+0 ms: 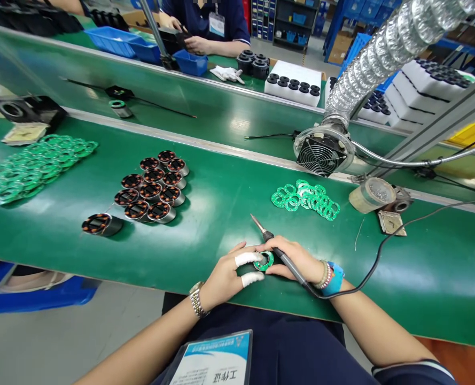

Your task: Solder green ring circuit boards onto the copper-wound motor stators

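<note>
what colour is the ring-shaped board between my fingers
The ring-shaped board is green, best seen in the head view.

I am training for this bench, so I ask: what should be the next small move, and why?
Probably the right hand should turn the soldering iron toward the green ring-shaped circuit board: the left hand touches that board, but the iron's tip points away from it.
</note>
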Available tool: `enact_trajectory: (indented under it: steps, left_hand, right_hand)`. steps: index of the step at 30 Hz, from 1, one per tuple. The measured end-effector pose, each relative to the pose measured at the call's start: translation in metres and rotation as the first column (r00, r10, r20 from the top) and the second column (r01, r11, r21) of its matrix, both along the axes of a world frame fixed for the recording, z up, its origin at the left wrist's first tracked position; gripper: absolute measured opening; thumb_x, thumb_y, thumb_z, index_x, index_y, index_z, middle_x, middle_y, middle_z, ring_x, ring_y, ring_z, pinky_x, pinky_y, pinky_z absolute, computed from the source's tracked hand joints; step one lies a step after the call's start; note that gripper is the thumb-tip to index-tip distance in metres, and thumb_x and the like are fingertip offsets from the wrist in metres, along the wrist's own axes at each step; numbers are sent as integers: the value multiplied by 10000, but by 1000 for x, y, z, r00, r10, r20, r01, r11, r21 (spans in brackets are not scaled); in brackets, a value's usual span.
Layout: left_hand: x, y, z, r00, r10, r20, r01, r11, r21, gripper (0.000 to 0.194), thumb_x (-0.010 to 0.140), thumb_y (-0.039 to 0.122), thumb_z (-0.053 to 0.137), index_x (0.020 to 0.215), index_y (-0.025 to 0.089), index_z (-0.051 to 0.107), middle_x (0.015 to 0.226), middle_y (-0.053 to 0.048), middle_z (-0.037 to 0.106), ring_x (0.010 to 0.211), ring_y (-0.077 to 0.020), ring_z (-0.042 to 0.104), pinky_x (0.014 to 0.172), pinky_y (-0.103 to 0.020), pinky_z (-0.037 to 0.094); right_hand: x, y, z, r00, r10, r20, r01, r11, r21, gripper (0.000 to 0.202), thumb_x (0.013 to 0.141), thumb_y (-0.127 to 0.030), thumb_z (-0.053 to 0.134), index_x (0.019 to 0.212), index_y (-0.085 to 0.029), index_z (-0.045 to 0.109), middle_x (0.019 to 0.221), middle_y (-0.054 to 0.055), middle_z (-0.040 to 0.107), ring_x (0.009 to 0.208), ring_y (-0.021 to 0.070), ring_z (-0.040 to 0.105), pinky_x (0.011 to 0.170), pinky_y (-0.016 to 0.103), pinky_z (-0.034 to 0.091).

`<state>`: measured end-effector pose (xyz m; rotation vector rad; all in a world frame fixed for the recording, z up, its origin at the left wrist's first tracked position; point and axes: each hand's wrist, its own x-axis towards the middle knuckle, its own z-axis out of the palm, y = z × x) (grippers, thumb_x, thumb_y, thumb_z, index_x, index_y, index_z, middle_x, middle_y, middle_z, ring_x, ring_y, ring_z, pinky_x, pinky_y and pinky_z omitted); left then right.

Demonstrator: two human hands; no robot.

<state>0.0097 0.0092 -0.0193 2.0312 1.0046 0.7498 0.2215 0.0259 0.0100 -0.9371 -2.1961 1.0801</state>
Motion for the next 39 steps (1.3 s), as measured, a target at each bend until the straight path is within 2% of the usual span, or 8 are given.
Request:
enact_trajectory:
  steps: [4,7,10,21,25,31,35,39]
  left_hand:
    - [-1,1,-3,1000,-16,27,15,999,34,197,782,278,628,976,246,642,1125,-60,653,1044,-224,609,1023,-512,357]
    - [0,1,-4,999,-9,53,7,999,37,199,767,283,646,961,238,650,1114,-66,659,1030,-226,618,1017,-518,367]
    - [0,1,-4,998,-3,64,1,999,40,195,765,276,651,956,234,647,1112,-63,661,1033,-225,617,1011,-519,377]
    - [1,1,-8,996,-9,89,1,997,81,183,760,274,660,934,217,645,1094,-68,668,1005,-217,629,999,-486,395]
    - [10,-11,-5,990,84,116,-94,992,87,178,767,254,651,937,203,639,1086,-79,660,1003,-209,620,912,-390,487]
    - [-10,-18,4,997,68,-33,-70,995,-77,503,785,199,592,1262,169,438,1267,-127,536,1150,-231,521,982,-408,425]
    - [-24,-1,7,997,70,-24,-73,986,-150,237,808,214,559,1035,171,607,1052,-88,656,972,-204,612,896,-364,473]
    - [-15,15,12,987,114,114,-71,942,-329,120,771,262,609,800,159,662,823,-52,688,770,-167,635,748,-292,509]
  right_hand:
    - [4,-1,-3,988,-101,-117,96,994,-50,414,783,-242,639,1151,-219,451,1113,85,611,1016,176,609,886,326,478]
    - [4,1,-8,965,-212,-152,199,975,-99,333,834,-169,557,1142,-227,446,975,44,657,896,135,651,841,301,501]
    - [1,4,-10,970,-192,-150,171,975,-144,346,820,-147,565,1139,-216,451,866,17,664,806,124,663,784,279,516]
    - [-1,13,-12,974,-149,-169,104,963,-250,358,801,-131,577,1119,-211,434,889,28,662,793,125,661,765,285,527]
    - [-1,9,-7,972,-163,-171,137,978,-156,342,817,-129,551,1127,-222,440,975,45,648,829,128,660,772,287,533]
    - [0,-14,8,980,-193,-51,199,968,150,343,813,-183,584,1136,-215,472,1097,87,612,1023,194,587,888,353,486]
    - [-5,-23,3,989,-147,5,142,961,238,369,802,-246,616,1136,-197,470,1036,94,609,1020,221,538,869,375,478]
    - [-9,-22,-1,989,-146,35,135,966,219,327,818,-211,589,1125,-191,476,922,72,589,848,184,545,743,320,499]
